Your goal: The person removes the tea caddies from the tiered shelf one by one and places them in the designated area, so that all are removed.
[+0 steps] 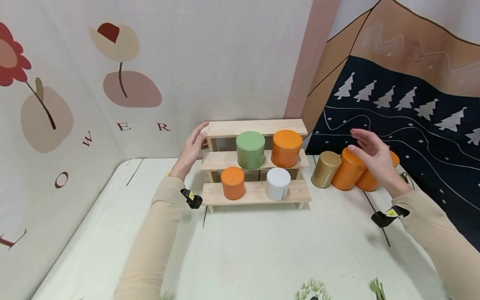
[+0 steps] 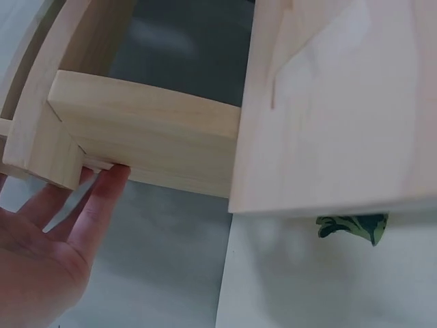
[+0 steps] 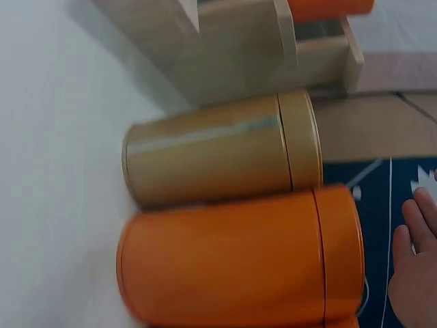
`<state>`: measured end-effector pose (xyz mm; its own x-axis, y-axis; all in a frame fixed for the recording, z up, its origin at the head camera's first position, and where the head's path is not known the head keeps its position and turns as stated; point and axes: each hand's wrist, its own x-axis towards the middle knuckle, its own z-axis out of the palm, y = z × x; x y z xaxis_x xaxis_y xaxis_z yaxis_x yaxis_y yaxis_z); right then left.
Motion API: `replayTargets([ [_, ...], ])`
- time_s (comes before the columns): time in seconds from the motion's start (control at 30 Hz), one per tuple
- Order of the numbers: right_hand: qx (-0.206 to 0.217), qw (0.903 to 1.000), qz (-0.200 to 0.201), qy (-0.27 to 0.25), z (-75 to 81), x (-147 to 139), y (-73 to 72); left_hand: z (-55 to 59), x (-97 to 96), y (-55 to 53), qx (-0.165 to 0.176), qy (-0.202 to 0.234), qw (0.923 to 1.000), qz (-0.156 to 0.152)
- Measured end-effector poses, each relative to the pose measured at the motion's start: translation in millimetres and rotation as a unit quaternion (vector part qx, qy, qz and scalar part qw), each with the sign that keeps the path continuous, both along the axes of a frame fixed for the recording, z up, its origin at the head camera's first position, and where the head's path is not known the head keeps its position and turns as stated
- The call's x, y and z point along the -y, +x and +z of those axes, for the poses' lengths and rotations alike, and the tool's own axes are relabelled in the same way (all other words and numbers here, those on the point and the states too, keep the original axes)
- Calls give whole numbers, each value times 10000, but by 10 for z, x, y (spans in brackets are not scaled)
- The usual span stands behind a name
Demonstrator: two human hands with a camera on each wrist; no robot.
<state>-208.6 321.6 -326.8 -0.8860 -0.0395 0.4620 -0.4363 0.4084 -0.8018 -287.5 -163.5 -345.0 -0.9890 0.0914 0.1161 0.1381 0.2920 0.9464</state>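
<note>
A three-step wooden shelf (image 1: 225, 161) stands on the table. My left hand (image 1: 190, 151) is at its left end, near the top step; in the left wrist view the fingers (image 2: 102, 205) touch the wooden frame (image 2: 150, 137). On the middle step sit a green canister (image 1: 250, 151) and an orange canister (image 1: 286, 150). The lowest step carries a smaller orange canister (image 1: 233, 184) and a white one (image 1: 278, 184). Over at the right, my right hand (image 1: 375, 157) hovers with loosely extended fingers, holding nothing, by a gold canister (image 1: 325, 170) and two orange canisters (image 1: 346, 171).
A white cloth (image 1: 240, 250) with printed plants covers the table. Behind the shelf hangs a pale curtain (image 1: 225, 62) with flowers and letters. A dark printed cloth (image 1: 431, 137) with trees hangs at the right, close behind the loose canisters.
</note>
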Motion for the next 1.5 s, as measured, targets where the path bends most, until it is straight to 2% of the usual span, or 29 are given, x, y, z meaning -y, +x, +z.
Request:
replayTargets([
  [0.2, -109, 9986, 503, -157, 28, 205, -29, -19, -4, 36, -8, -25, 10000, -32],
  [0.33, -101, 9968, 747, -254, 36, 314, -55, -88, 20, 83, -31, 181, 9998, -54],
  [0.5, -136, 9943, 990, -362, 49, 435, -90, -198, 75, 178, -156, 55, 9999, -30],
  [0.8, -132, 9920, 1230, -247, 73, 635, -110, -322, 140, 393, 226, -254, 9994, -110],
  [1.13, -130, 9893, 1450, 20, 41, 866, -152, -459, 146, 524, 345, 92, 9985, -424],
  [1.43, 279, 9900, 1372, 189, 35, 1018, -190, -484, 140, 563, 391, 296, 9977, -473],
  [1.5, 363, 9895, 1384, 214, 73, 1069, -164, -422, 126, 609, 473, 349, 9971, -486],
])
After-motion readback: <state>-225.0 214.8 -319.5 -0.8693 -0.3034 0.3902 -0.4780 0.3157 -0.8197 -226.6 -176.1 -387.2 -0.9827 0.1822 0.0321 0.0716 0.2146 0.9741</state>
